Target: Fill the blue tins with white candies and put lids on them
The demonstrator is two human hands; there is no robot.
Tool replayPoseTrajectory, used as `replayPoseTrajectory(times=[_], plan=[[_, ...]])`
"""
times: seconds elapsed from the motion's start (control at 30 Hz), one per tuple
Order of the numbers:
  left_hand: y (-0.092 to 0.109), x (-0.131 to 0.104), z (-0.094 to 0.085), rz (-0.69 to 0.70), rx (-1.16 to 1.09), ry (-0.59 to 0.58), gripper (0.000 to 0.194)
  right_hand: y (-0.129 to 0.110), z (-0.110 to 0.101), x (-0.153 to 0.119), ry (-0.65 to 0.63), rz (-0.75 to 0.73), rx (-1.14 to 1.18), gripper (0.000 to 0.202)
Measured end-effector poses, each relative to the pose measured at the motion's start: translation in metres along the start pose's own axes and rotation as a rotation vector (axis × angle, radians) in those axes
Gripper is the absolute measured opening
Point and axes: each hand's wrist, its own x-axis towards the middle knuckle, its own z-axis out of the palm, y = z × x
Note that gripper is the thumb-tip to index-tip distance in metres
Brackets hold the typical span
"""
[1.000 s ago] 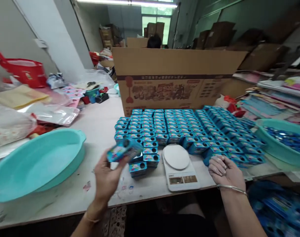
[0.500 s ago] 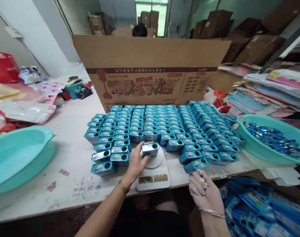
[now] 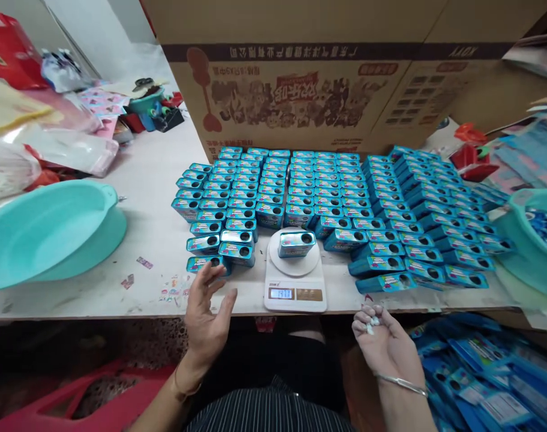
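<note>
A small blue tin (image 3: 297, 243) with a dark round hole in its top stands on the round plate of a white kitchen scale (image 3: 273, 305), whose display is lit. Left of the scale, my left hand (image 3: 208, 318) is open, thumb and fingers apart, holding nothing. Its fingertips overlap the nearest tin of the left rows (image 3: 204, 264) in view; whether they touch it I cannot tell. My right hand (image 3: 385, 342) is palm up at the table's front edge, fingers curled over small white pieces (image 3: 371, 326). Many similar blue tins (image 3: 327, 223) stand in rows behind the scale.
A large printed cardboard box (image 3: 318, 96) stands behind the rows. Turquoise basins are at the left (image 3: 53, 240) and right (image 3: 520, 240); the right one holds blue wrapped pieces. Below the table at right lies a heap of blue tins (image 3: 480, 372). A red stool (image 3: 66, 402) is low at left.
My left hand has let go of the tin on the scale and moved left and toward me. The scale's display now shows lit digits. My right hand has turned more palm up, showing white pieces.
</note>
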Motion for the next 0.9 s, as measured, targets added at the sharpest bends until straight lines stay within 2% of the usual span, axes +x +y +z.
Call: replayPoseTrajectory(times=[0.13, 0.33, 0.43, 0.6, 0.73, 0.9], plan=[[-0.001, 0.0, -0.001, -0.035, 0.007, -0.025, 0.057, 0.001, 0.013, 0.005, -0.073, -0.012, -0.033, 0.024], [-0.002, 0.008, 0.004, -0.025, -0.006, -0.081, 0.053, 0.004, 0.034, 0.008, -0.065, 0.028, -0.01, 0.023], [-0.005, 0.009, 0.011, -0.017, -0.024, -0.119, 0.052, 0.003, 0.038, 0.007, -0.09, 0.01, -0.032, 0.022], [-0.001, 0.015, 0.03, 0.058, -0.032, -0.205, 0.056, 0.001, 0.049, 0.006, -0.059, -0.011, 0.002, 0.02], [0.013, 0.035, 0.057, 0.178, 0.031, -0.271, 0.058, 0.0, 0.088, 0.014, -0.125, -0.11, -0.041, 0.019], [0.028, 0.069, 0.104, 0.34, 0.205, -0.385, 0.059, 0.001, 0.156, 0.031, -0.268, -0.386, -0.159, 0.023]])
